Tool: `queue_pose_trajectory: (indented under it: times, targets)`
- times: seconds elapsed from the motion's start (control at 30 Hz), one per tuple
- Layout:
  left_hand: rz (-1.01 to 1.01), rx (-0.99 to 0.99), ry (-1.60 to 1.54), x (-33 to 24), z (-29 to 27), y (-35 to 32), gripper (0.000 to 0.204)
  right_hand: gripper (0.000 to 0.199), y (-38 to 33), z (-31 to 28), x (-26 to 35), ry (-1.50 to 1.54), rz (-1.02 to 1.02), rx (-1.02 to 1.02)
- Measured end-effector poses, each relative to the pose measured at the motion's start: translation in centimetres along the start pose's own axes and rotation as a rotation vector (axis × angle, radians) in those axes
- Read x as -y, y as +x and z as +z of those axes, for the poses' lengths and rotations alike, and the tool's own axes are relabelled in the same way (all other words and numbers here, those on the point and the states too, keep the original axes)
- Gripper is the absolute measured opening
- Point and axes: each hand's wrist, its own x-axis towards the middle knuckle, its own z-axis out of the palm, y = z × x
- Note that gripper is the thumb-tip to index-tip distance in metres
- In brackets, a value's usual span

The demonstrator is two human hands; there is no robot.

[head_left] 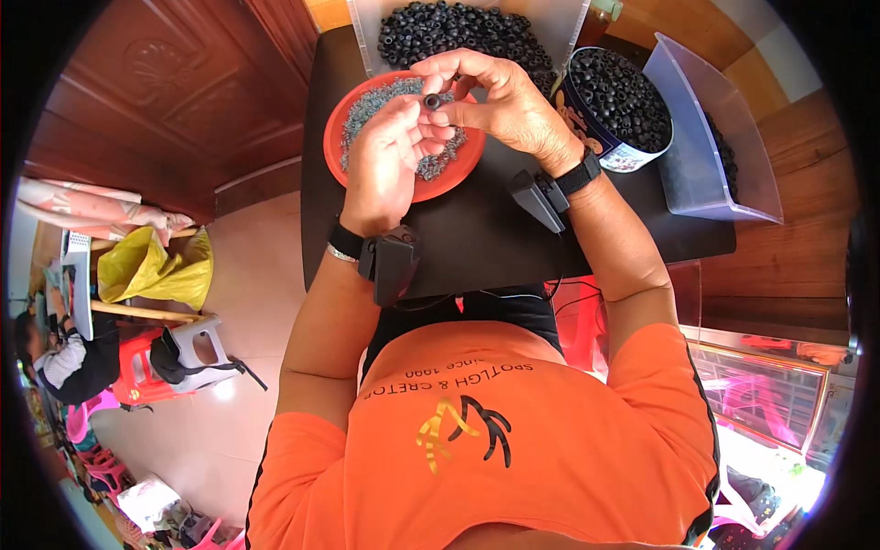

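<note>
Over a round orange-red bowl [335, 151] full of small silvery metal pieces [371, 103], my two hands meet at the fingertips. A small black ring-shaped plastic part [433, 102] is pinched between the thumb and fingers of my right hand [513, 108]. My left hand [389, 151] is closed just beside it, palm partly turned up, its thumb and fingertips close to the part's left side. Whether those left fingers grip the part or another tiny piece is hidden.
Behind the bowl stands a clear bin [367, 41] with many black parts [454, 32]. A round tub [632, 158] of similar parts is at right, beside a tilted translucent bin [692, 165]. The dark table [467, 243] carries these. A person [69, 362] sits far left.
</note>
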Motion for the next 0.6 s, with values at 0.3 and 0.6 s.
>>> queue_pose_trajectory:
  times: [0.3, 0.6]
  targets:
    - [0.048, 0.076, -0.064, -0.12, 0.36, 0.03, 0.026, 0.041, 0.11, 0.46, 0.56, -0.079, -0.076, 0.003]
    - [0.082, 0.167, -0.163, -0.35, 0.48, -0.07, 0.027, 0.031, 0.30, 0.18, 0.14, -0.151, -0.331, 0.004]
